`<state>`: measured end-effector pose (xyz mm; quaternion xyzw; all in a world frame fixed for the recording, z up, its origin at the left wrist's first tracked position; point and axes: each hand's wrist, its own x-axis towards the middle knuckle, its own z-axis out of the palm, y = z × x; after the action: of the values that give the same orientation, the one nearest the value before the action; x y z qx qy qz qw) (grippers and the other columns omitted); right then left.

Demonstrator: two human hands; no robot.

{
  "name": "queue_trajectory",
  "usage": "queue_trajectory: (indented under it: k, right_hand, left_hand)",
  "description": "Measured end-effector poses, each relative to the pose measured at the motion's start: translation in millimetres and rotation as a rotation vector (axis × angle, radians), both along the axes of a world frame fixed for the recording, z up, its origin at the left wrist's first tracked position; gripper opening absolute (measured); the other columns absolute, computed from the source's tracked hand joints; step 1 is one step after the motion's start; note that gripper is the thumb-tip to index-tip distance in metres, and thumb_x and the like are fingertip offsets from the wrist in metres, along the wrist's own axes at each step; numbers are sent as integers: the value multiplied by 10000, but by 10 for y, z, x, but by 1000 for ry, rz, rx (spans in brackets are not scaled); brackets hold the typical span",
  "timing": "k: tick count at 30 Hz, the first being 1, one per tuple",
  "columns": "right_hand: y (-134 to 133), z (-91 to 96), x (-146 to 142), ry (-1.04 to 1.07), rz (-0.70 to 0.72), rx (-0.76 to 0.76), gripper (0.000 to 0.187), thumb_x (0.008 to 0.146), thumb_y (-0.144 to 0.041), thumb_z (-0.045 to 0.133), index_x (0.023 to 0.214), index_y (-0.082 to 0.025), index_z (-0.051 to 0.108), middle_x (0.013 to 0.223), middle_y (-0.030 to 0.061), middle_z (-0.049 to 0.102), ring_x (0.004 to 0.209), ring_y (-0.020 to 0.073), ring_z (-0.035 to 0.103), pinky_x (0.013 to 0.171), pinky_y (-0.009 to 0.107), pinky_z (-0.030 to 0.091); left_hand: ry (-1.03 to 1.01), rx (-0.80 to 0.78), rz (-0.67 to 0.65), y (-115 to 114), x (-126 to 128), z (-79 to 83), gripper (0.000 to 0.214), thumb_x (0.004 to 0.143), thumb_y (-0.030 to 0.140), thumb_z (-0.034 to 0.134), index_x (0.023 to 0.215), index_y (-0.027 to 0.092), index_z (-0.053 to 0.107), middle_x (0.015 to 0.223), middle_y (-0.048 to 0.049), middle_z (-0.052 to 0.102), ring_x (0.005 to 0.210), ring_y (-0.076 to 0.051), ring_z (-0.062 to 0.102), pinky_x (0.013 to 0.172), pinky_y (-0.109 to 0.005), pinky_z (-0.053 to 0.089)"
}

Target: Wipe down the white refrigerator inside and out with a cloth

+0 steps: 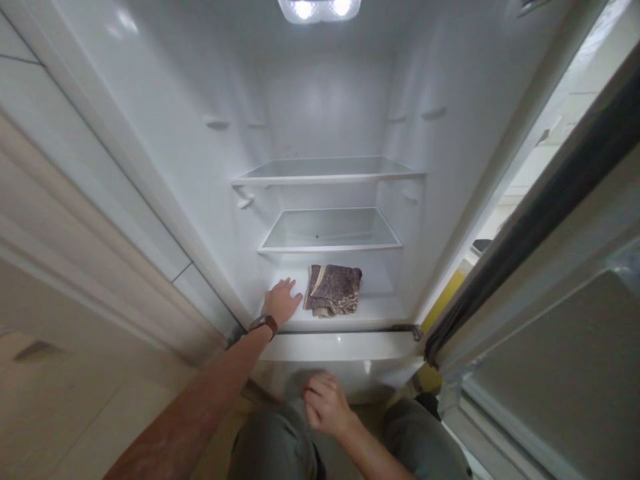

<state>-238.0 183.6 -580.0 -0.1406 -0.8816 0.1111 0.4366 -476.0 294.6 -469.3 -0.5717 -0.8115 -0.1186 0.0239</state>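
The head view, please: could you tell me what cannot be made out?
In the head view:
- Right hand: palm hidden by curled fingers.
- Left hand: palm hidden by its back.
- Cloth: inner layers hidden by top fold.
- Door: cut off by right edge.
- Dark speck on shelf: too small.

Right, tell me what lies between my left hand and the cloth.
Just a narrow strip of white fridge floor, in the head view; your left hand is beside the cloth, fingers spread.
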Motion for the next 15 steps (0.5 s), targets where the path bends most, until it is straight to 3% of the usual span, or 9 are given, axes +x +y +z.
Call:
queue_trajectory:
  k: [3,5,7,10,15]
  right_hand:
    - [428,712,47,157,-92,23,221,873,-141,444,795,-252,619,792,38,645,720,199,564,669,344,443]
    - [769,1126,110,199,-344,-163,218,918,-171,448,905,-240,654,919,77,667,889,232,601,800,379,486]
    - [1080,1357,178,88,-601,-294,274,925,-252,514,1145,-222,675,1161,142,658,1091,298,579,938,446,488]
    - [1386,1343,259,-127,-766,-397,420,931,-377,584,1319,-233,658,1194,176,650,1122,355,554,939,484,480]
    - [1486,1104,291,-194,-686,-432,473,949,-352,566,1412,-269,618,1197,125,714,1171,342,570,965,470,462]
  left_hand:
    - [4,22,-1,-8,4,-2,553,969,407,544,1493,234,581,1624,-79,486,1512,-287,427,1199,-463,415]
    - [6,29,-7,-13,10,1,552,968,404,547,1490,226,585,1618,-84,493,1508,-292,433,1199,-464,417]
    - [8,23,-7,-16,19,8,556,969,398,549,1494,218,580,1616,-87,494,1511,-293,431,1206,-469,413]
    - [-1,5,1,-18,23,18,561,971,397,546,1502,219,570,1621,-85,488,1515,-291,427,1214,-478,412]
    - [-17,50,-22,-80,-7,55,612,977,368,517,1575,244,478,1644,-57,458,1544,-266,387,1273,-444,359]
